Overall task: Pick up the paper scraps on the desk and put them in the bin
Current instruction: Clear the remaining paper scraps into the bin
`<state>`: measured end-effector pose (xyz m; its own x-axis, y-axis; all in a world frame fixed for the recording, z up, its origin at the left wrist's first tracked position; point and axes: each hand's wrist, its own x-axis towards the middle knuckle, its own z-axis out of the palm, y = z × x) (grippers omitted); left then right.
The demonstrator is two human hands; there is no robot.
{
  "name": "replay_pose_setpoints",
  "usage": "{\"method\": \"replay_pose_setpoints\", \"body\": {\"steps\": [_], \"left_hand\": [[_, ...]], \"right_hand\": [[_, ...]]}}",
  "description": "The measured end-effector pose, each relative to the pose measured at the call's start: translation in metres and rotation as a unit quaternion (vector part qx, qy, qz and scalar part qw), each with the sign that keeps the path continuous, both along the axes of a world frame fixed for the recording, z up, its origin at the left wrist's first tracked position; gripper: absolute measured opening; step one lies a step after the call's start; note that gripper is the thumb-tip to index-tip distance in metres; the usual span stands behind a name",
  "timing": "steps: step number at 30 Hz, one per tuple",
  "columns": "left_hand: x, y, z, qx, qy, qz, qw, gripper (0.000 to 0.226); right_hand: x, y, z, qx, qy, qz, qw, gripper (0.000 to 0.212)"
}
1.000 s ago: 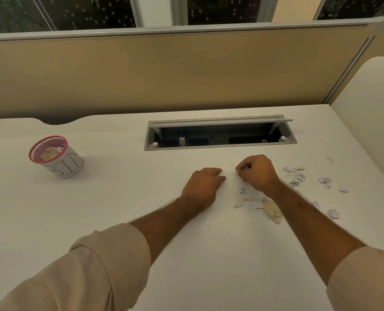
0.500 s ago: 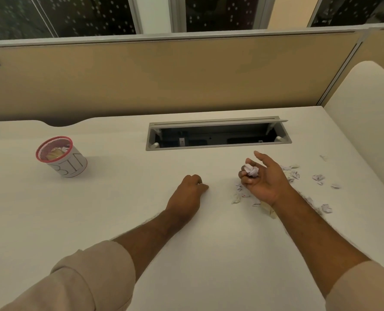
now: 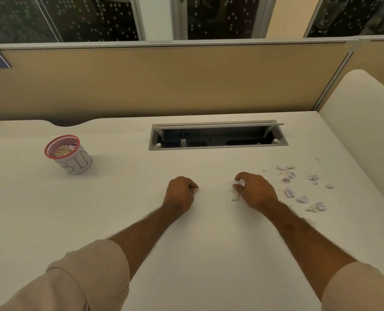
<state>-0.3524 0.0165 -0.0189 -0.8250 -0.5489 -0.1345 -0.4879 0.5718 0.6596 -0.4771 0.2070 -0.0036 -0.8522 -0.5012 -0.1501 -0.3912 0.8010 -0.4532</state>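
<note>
- Right hand (image 3: 255, 190) on desk (image 3: 119, 209), fingers curled round a crumpled scrap (image 3: 241, 182).
- Left hand (image 3: 180, 194) clenched, knuckles down; contents not visible.
- Loose paper scraps (image 3: 298, 187) scattered right of right hand.
- Bin (image 3: 68, 154) far left, upright, scraps inside.

You're wearing a light beige long-sleeve top; both sleeves are pushed up approx. to the elbow, w/ soft folds at the cuffs: left sleeve (image 3: 74, 279), right sleeve (image 3: 363, 288). Forearms are bare; left hand (image 3: 180, 194) & right hand (image 3: 255, 191) are bare too.
</note>
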Motion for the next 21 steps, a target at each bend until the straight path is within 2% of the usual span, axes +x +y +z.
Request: {"method": "replay_pose_setpoints", "body": {"steps": [3,6,8,9,10,11,13,14,16,18,21], "left_hand": [[0.008,0.002,0.0,0.025,0.0,0.018,1.0,0.018],[0.016,0.003,0.002,0.06,-0.002,0.038,0.997,0.015],[0.023,0.003,0.003,0.092,0.011,0.056,0.994,0.012],[0.027,0.003,0.005,0.118,0.019,0.068,0.99,0.01],[0.031,0.003,0.006,0.145,0.025,0.08,0.986,0.009],[0.034,0.003,0.008,0.172,0.029,0.091,0.98,0.008],[0.04,0.005,0.012,0.23,0.036,0.111,0.966,0.007],[0.041,0.006,0.014,0.256,0.042,0.12,0.958,0.008],[0.044,0.01,0.02,0.294,0.059,0.129,0.945,0.007],[0.046,0.015,0.028,0.306,0.085,0.132,0.939,0.005],[0.047,0.02,0.045,0.283,0.126,0.127,0.942,0.006]], "right_hand": [[0.009,-0.002,-0.004,0.054,0.043,0.014,0.998,0.013],[0.014,-0.005,-0.002,0.084,0.047,0.017,0.995,0.009],[0.018,-0.007,0.001,0.022,0.011,-0.016,1.0,0.01],[0.02,-0.007,0.003,-0.05,-0.03,-0.053,0.997,0.013],[0.023,-0.009,0.005,-0.146,-0.097,-0.102,0.979,0.017],[0.026,-0.01,0.008,-0.249,-0.19,-0.156,0.937,0.021],[0.036,-0.013,0.015,-0.418,-0.384,-0.235,0.789,0.021],[0.041,-0.016,0.017,-0.468,-0.455,-0.253,0.714,0.019],[0.052,-0.025,0.02,-0.525,-0.544,-0.256,0.602,0.022],[0.064,-0.035,0.021,-0.551,-0.593,-0.247,0.532,0.023],[0.086,-0.053,0.025,-0.56,-0.621,-0.242,0.492,0.01]]}}
